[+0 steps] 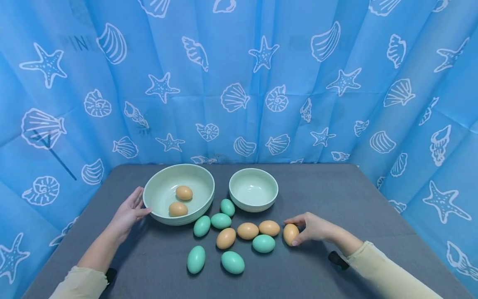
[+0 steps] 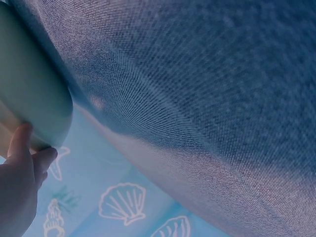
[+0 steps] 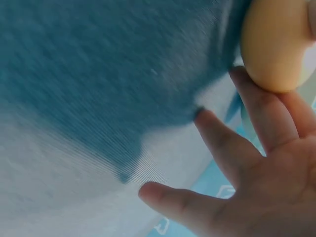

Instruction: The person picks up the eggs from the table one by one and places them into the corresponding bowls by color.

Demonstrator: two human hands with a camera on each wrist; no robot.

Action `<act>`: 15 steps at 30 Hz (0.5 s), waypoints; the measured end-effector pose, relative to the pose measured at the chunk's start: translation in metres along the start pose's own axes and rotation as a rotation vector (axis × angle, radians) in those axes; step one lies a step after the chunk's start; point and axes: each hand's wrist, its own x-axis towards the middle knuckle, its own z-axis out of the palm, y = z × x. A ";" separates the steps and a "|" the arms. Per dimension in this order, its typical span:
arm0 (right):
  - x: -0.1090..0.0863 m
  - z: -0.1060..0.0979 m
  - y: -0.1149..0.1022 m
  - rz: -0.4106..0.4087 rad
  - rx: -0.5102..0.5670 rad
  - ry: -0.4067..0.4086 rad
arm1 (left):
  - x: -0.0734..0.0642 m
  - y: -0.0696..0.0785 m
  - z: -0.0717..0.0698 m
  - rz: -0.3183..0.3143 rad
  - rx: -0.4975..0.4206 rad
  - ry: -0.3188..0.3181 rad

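Note:
My right hand (image 1: 313, 227) pinches a tan egg (image 1: 291, 235) between thumb and fingers at the right end of the scattered eggs. In the right wrist view the same egg (image 3: 274, 44) lies against the fingers, while other fingers (image 3: 227, 143) are spread apart. My left hand (image 1: 128, 214) rests against the left side of a large pale green bowl (image 1: 157, 199), thumb at the rim and fingers along the outer wall. In the left wrist view fingertips touch the bowl's outside (image 2: 34, 79). Inside this bowl lie two tan eggs (image 1: 178, 209).
A smaller pale green bowl (image 1: 254, 201) without eggs stands right of the large one. Before the bowls, several green eggs (image 1: 233, 262) and three tan eggs (image 1: 248, 231) lie on the grey tablecloth (image 1: 149, 265). A blue shell-patterned curtain (image 1: 239, 133) hangs behind and at the sides.

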 end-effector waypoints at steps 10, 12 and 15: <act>0.002 -0.013 -0.012 0.005 -0.046 -0.050 | 0.001 0.000 0.000 0.004 -0.004 -0.007; 0.003 -0.015 -0.015 -0.011 -0.053 -0.058 | 0.001 -0.001 0.000 0.000 0.002 -0.001; 0.004 -0.019 -0.021 -0.023 -0.047 -0.060 | 0.001 -0.001 0.000 -0.002 0.006 -0.001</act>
